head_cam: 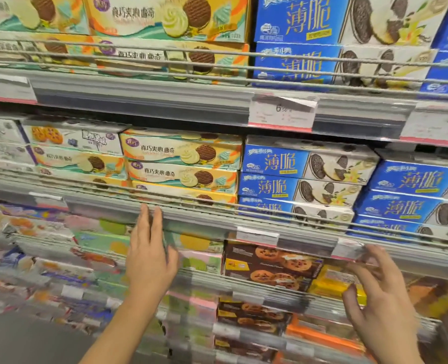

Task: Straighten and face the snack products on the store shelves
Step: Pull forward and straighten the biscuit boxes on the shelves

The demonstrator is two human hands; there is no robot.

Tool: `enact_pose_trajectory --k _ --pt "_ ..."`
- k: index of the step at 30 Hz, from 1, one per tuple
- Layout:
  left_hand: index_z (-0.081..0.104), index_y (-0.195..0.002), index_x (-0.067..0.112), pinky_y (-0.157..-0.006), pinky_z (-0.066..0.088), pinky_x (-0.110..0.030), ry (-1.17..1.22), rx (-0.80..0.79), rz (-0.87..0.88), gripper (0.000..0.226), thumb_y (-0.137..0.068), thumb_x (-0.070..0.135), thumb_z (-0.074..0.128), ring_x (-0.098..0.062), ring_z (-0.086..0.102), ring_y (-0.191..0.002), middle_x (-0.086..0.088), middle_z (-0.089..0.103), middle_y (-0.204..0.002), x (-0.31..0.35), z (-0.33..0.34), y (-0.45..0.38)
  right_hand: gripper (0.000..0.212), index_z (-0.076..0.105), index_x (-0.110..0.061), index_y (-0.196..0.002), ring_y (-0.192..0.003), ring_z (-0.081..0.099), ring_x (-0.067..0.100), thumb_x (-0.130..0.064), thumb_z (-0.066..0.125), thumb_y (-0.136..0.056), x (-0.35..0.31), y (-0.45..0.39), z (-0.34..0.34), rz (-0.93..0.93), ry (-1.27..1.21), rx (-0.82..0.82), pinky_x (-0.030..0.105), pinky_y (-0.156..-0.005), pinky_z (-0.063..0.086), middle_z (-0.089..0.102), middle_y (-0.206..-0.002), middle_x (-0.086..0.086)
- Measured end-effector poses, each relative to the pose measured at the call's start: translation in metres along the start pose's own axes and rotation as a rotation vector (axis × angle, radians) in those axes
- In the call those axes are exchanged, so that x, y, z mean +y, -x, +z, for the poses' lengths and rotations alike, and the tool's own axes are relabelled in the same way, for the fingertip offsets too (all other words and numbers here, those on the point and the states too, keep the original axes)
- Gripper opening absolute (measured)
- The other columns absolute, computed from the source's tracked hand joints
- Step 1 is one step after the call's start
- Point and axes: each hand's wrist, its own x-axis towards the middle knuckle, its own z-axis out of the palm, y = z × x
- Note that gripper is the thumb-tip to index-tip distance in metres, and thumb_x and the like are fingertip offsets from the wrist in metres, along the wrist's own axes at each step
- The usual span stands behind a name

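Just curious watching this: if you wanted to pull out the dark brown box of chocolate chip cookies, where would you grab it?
Probably by the short ends of the dark brown cardboard cookie box, coming straight from the front, above the wire rail. It lies flat with its long face outward, tilted slightly; a yellow box crowds its right end, so start from the freer left corner.

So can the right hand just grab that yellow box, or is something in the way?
Partly blocked: the wire shelf rail runs across the front of the yellow box, between it and the right hand, so it can't be pulled straight out.

white price tag (282, 111) on grey shelf edge (165, 101), wire shelf rails (138, 61), grey floor (20, 337)
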Motion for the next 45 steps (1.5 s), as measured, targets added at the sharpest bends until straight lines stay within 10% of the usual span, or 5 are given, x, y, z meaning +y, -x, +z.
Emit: enact_pose_trajectory --k 24,29,34,45 --pt "0.029 -0.157 0.014 -0.110 0.045 -0.053 -0.078 -0.021 -0.059 0.076 -0.086 0.026 0.053 -0.032 0.029 -0.149 -0.006 0.018 -0.168 0.011 -0.014 -0.003 0.060 0.058 -0.010 -0.138 -0.146 0.037 0.028 -0.014 0.065 -0.078 -0.155 -0.025 0.073 -0.452 -0.439 -0.224 0.046 -0.114 0.037 0.044 -0.154 0.010" --pt "0.030 -0.158 0.022 -0.118 0.029 -0.035 0.083 0.017 -0.097 0.072 -0.089 0.024 0.052 -0.014 0.022 -0.152 0.010 0.018 -0.167 0.016 -0.022 -0.001 0.067 0.058 -0.011 -0.139 -0.146 0.039 0.027 -0.011 0.073 -0.074 -0.157 -0.025 0.084 -0.426 -0.367 -0.238 0.046 -0.112 0.038 0.045 -0.154 0.008" --pt "0.043 -0.148 0.037 -0.120 0.030 -0.046 0.394 0.127 -0.342 0.061 -0.090 0.018 0.053 -0.008 0.030 -0.146 0.020 0.039 -0.153 -0.002 -0.025 0.014 0.074 0.056 -0.008 -0.142 -0.145 0.040 0.029 -0.011 0.073 -0.070 -0.160 -0.020 0.087 -0.404 -0.347 -0.214 0.049 -0.110 0.039 0.042 -0.156 0.008" --pt "0.043 -0.143 0.045 -0.097 0.051 -0.041 0.671 -0.207 -0.491 0.066 -0.093 0.006 0.060 -0.019 0.053 -0.127 0.014 0.047 -0.145 -0.082 -0.018 0.000 0.056 0.052 -0.002 -0.142 -0.147 0.036 0.029 -0.023 0.050 -0.090 -0.222 -0.004 0.096 -0.076 -0.252 -0.109 0.046 -0.117 0.034 0.041 -0.156 0.008"
